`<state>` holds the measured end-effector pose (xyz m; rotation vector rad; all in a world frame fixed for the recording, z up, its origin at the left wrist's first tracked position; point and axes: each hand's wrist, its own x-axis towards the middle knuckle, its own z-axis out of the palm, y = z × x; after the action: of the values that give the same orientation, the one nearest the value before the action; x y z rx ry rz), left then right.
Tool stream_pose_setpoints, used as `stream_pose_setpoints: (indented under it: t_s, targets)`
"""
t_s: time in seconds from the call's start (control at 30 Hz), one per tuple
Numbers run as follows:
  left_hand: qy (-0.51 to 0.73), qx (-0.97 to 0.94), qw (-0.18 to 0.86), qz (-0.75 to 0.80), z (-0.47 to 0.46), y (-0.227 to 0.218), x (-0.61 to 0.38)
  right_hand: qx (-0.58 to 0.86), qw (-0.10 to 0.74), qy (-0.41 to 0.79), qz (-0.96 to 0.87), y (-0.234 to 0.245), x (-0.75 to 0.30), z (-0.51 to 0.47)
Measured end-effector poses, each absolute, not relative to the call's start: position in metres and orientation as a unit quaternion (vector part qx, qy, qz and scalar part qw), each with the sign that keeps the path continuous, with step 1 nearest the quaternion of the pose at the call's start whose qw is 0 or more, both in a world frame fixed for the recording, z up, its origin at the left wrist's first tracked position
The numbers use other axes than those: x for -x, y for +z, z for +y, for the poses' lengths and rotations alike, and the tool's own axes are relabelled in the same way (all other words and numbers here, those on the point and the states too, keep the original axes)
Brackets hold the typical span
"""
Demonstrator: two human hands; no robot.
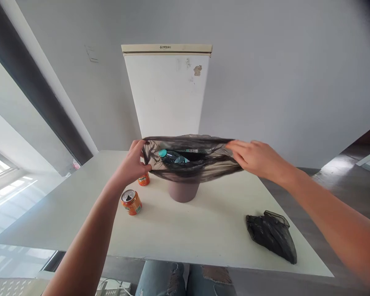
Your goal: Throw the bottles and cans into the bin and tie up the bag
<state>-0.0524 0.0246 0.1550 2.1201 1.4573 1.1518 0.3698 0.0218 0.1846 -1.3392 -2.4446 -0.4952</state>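
Left grip (132,162): closed on the left edge of the dark bag (200,164) at its rim.
Right grip (254,158): pinches the rim's right edge; the mouth is pulled wide.
Dark bag: sits in a mauve bin (183,192), with a clear bottle (172,156) inside.
Cans: orange can (131,202) left of the bin; a second can (144,179) just under the left grip.
Worktop (188,234): white, with a crumpled black bag (271,235) at the right, well apart from the bin.
Behind: white fridge (168,90).

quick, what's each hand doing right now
left hand: shut on the rim of the bin bag
right hand: shut on the bag's rim, opposite side
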Motion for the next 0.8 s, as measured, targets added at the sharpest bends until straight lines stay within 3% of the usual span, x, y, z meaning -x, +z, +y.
stream_pose_setpoints:
  t_s: [0.13, 0.2, 0.4, 0.6, 0.8]
  targets:
    - [0.425, -0.729, 0.144, 0.518, 0.038, 0.158, 0.054, 0.528, 0.27, -0.157, -0.79, 0.195, -0.342, 0.052]
    - [0.423, -0.721, 0.156, 0.526, 0.044, 0.151, 0.05, 0.538, 0.277, -0.102, -0.79, 0.199, -0.331, 0.074]
    - [0.444, -0.685, 0.27, 0.51, 0.048, 0.134, 0.044, 0.501, 0.16, 0.223, -0.821, 0.211, -0.316, 0.109]
    - [0.506, -0.694, 0.213, 0.467, 0.054, 0.15, 0.046, 0.505, 0.006, 0.081, -0.859, 0.223, -0.298, 0.096]
    - [0.521, -0.691, 0.179, 0.469, 0.05, 0.161, 0.042, 0.453, 0.016, 0.195, -0.87, 0.225, -0.284, 0.094]
